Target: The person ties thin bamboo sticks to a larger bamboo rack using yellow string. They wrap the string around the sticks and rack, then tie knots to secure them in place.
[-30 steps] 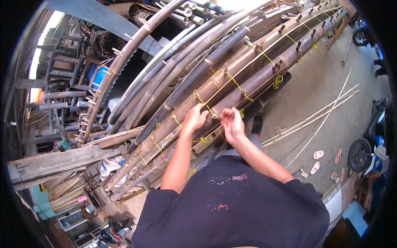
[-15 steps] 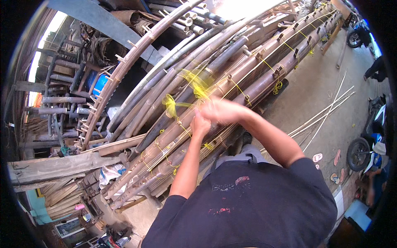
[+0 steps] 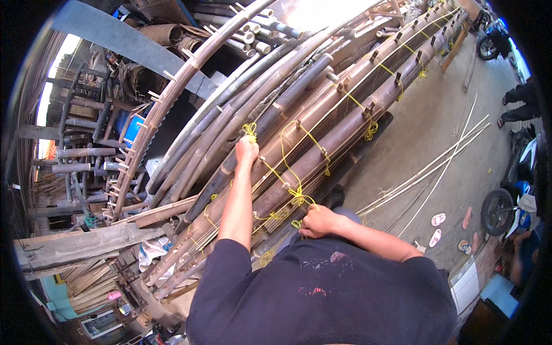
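My left hand is closed around a looped bundle of yellow cord, whose loops stick out above the fist. Nearer my body, my right hand grips more of the yellow cord, with a small tuft showing beside the fingers. Between the hands lie two long brown bamboo poles, side by side and slanting from lower left to upper right. Short dark pegs stand out of them, and cord runs from peg to peg. A knotted clump of cord rests on the nearer pole. Thin split strips lie between the poles.
Behind the poles lie several more bamboo lengths and a curved, pegged pole. To the right, thin strips and sandals lie on the concrete floor. A motorcycle stands at the right, and a person's legs show farther off.
My hands have moved apart: the left away from me to the upper left, the right back toward my body. The cord bundle, blurred before, now sits still in my left fist.
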### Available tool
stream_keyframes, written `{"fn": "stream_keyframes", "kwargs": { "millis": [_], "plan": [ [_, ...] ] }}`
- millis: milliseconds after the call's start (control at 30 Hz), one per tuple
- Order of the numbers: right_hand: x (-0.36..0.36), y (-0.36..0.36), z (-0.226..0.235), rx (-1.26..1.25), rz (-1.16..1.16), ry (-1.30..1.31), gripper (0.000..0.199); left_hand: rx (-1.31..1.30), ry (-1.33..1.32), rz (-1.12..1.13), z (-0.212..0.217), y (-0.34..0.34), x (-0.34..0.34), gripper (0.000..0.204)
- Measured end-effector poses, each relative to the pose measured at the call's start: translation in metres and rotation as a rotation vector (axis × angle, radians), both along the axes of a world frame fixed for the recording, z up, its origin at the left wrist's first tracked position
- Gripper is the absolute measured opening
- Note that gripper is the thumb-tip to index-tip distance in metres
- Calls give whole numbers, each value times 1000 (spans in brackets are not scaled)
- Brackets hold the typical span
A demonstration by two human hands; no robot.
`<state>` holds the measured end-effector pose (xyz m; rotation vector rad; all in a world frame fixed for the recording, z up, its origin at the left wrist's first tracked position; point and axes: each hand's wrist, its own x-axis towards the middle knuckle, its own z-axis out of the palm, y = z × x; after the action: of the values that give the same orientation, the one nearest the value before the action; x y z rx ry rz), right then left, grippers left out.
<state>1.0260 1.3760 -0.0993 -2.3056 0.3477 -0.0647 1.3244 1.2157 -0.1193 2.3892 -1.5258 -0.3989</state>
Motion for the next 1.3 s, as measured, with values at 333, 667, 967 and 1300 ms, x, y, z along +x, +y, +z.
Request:
{"fn": "stream_keyframes", "kwargs": {
  "millis": [333, 667, 967, 1300],
  "plan": [
    [15, -16, 44, 539, 60, -182, 41, 53, 1627, -142, 96, 6, -92, 28],
    [20, 56, -34, 2087, -1061, -601, 80, -252, 443, 7, 87, 130, 117, 25],
    [211, 52, 34, 1250, -1283, -999, 23, 155, 72, -81, 22, 218, 11, 32],
    [245, -68, 38, 655, -427, -281, 45, -166, 288, -181, 5, 217, 35, 37]
  ]
}}
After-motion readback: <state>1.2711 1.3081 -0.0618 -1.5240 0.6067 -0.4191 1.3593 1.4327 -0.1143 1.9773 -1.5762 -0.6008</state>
